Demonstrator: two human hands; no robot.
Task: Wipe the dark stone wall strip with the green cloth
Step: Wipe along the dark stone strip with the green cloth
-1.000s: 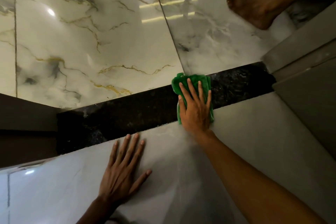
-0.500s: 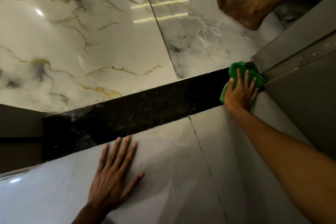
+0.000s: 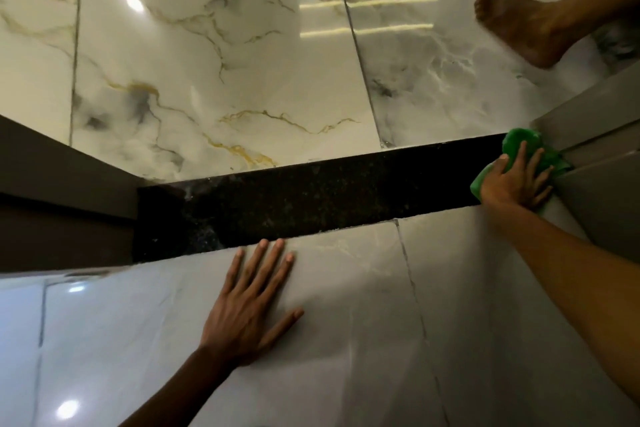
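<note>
The dark stone wall strip (image 3: 311,198) runs as a speckled black band across the middle of the view, between the glossy veined marble floor (image 3: 214,80) beyond it and the pale grey wall tiles (image 3: 346,305) on the near side of it. At the strip's right end, where it meets a grey panel (image 3: 595,204), the green cloth (image 3: 519,144) lies bunched against the stone, its folds reaching up to the strip's far edge and spilling onto the panel's corner. The right hand (image 3: 516,184) lies flat on the cloth with fingers spread and extended, pressing it against the strip rather than gripping it; green shows past the fingertips and beside the thumb. The left hand (image 3: 249,302) is well apart from the cloth, toward the strip's left half, open with palm flat on the grey tile just below the strip, empty, its fingertips reaching the strip's lower edge. A bare foot (image 3: 512,28) stands on the marble floor beyond the strip's right end. Round ceiling lights glare off the floor and the tiles.
</note>
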